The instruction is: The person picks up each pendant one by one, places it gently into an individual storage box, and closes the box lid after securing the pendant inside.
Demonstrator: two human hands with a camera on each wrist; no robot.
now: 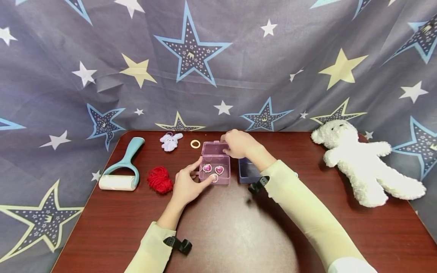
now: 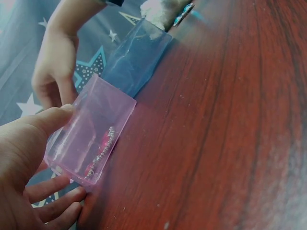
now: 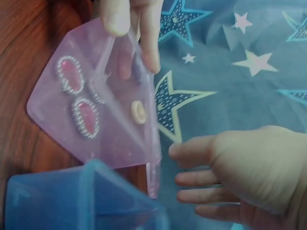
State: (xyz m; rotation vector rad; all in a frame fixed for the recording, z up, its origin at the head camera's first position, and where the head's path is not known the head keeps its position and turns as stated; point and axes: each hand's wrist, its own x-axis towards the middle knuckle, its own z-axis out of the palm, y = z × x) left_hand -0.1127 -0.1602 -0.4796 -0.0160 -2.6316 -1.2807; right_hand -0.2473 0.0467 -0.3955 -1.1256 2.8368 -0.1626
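Left of both hands, a lint roller (image 1: 117,182) and red yarn ball (image 1: 159,179) lie on the surface (image 1: 222,227). The left hand (image 1: 187,185) grips a clear pink box (image 1: 223,181) holding heart gems (image 1: 219,170). The right hand (image 1: 240,144) is just beside its raised lid (image 1: 212,149); only the right wrist view shows those fingers loosely extended, grasping nothing. Beneath the right forearm sits a blue box (image 1: 246,180), less covered in the left wrist view; farther right lies a white teddy bear (image 1: 358,163).
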